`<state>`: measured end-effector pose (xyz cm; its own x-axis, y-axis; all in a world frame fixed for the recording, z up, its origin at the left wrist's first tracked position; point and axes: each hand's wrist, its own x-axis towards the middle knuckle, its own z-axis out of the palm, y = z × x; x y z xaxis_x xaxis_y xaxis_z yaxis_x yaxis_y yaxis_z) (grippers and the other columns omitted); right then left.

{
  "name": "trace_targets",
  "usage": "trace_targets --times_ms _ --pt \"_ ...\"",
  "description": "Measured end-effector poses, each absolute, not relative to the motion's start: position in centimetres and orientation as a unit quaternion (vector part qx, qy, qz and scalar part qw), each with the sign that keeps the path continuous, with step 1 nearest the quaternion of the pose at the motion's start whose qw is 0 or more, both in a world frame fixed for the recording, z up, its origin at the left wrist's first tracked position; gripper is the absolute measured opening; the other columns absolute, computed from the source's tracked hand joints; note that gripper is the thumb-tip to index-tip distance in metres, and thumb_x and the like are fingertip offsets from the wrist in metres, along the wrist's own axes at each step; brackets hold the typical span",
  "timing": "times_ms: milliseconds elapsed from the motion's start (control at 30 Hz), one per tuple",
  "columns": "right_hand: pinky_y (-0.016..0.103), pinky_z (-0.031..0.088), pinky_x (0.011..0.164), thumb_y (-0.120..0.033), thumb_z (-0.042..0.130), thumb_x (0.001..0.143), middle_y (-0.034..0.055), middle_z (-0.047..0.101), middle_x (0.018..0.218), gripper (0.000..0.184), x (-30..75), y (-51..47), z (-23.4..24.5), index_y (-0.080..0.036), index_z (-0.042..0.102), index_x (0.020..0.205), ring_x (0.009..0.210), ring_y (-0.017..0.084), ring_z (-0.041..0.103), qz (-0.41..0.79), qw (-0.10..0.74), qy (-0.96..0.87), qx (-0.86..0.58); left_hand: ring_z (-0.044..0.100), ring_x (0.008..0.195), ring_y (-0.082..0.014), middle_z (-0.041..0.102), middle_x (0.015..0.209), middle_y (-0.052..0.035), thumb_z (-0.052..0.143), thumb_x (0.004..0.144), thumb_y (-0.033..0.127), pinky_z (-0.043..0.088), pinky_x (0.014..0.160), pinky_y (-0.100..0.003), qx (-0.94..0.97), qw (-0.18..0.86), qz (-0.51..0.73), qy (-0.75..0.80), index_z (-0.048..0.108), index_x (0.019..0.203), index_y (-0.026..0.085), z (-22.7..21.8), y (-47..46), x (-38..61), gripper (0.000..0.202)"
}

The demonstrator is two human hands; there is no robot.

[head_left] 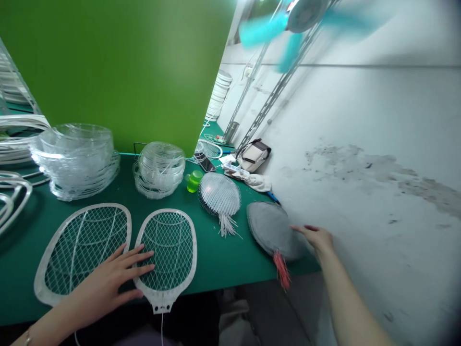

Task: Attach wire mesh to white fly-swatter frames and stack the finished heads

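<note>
My left hand (118,274) lies palm down with its fingers spread across two white mosquito-swatter heads. Its fingertips touch the smaller swatter head (193,240), while the palm and wrist cover part of the larger one (48,257). A thin white wire hangs from the neck of the smaller head. On the right, my right hand (319,238) reaches in with its fingers stretched out, fingertips at the right edge of a stack of grey mesh sheets (268,226) with red wires (281,271) trailing from it. Nothing clearly shows between those fingers.
A stack of silvery mesh sheets (219,192) with white wires lies mid-table beside a green cup (195,181). Clear plastic rings (75,161) and a smaller ring pile (160,168) stand behind. A phone (204,162), a bag (254,154), a green panel (118,72) and a fan (306,14) are around.
</note>
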<state>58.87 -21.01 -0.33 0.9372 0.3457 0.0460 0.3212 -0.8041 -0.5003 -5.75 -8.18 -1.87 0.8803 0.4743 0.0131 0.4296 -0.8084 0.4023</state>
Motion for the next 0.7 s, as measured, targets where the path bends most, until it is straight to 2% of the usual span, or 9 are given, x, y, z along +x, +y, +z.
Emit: trace_targets --times_ms 100,200,267,367,533,700 --pt "0.032 0.058 0.071 -0.034 0.073 0.086 0.0090 0.070 0.098 0.035 58.4 -21.0 0.9 -0.012 0.064 0.112 0.084 0.020 0.069 0.086 0.355 -0.113 -0.924 0.048 0.138 -0.0323 0.052 0.148 0.0035 0.063 0.092 0.055 0.038 0.114 -0.057 0.948 0.203 0.059 0.238 0.051 0.142 0.047 -1.5 -8.2 -5.6 0.052" --pt "0.036 0.058 0.080 -0.035 0.064 0.096 0.0062 0.065 0.116 0.030 57.9 -20.9 2.3 -0.018 0.061 0.121 0.096 0.019 0.066 0.144 0.426 -0.096 -0.888 0.048 0.138 -0.0323 0.053 0.147 0.0027 0.063 0.091 0.055 0.038 0.113 -0.057 0.948 0.204 0.063 0.238 0.052 0.141 0.046 -1.3 -8.2 -5.6 0.051" --pt "0.038 0.057 0.084 -0.036 0.064 0.095 0.0072 0.063 0.121 0.032 57.4 -21.0 3.0 -0.019 0.060 0.123 0.102 0.021 0.065 0.170 0.457 -0.089 -0.868 0.048 0.138 -0.0318 0.054 0.147 0.0020 0.065 0.091 0.053 0.038 0.114 -0.054 0.947 0.205 0.070 0.237 0.053 0.140 0.045 -1.2 -8.2 -5.5 0.051" --pt "0.037 0.057 0.082 -0.034 0.064 0.095 0.0065 0.064 0.118 0.029 56.6 -21.2 3.6 -0.019 0.061 0.120 0.099 0.020 0.066 0.187 0.486 -0.081 -0.850 0.049 0.138 -0.0314 0.054 0.147 0.0025 0.066 0.091 0.052 0.038 0.114 -0.054 0.946 0.207 0.072 0.239 0.054 0.140 0.046 -1.2 -8.2 -5.5 0.050" --pt "0.029 0.054 0.074 -0.020 0.072 0.087 0.0028 0.067 0.103 0.015 55.0 -20.9 3.9 -0.015 0.066 0.099 0.087 0.015 0.064 0.123 0.501 -0.054 -0.855 0.048 0.138 -0.0306 0.054 0.147 0.0031 0.064 0.091 0.054 0.038 0.115 -0.053 0.946 0.205 0.069 0.240 0.054 0.140 0.046 -1.4 -8.2 -5.6 0.050" --pt "0.024 0.042 0.051 -0.013 0.073 0.071 0.0091 0.072 0.088 0.009 53.9 -19.7 6.2 -0.015 0.067 0.077 0.074 0.018 0.064 0.109 0.552 -0.063 -0.824 0.045 0.141 -0.0300 0.051 0.150 0.0040 0.062 0.094 0.053 0.033 0.117 -0.056 0.949 0.198 0.049 0.242 0.050 0.142 0.047 -1.8 -8.2 -5.7 0.050"
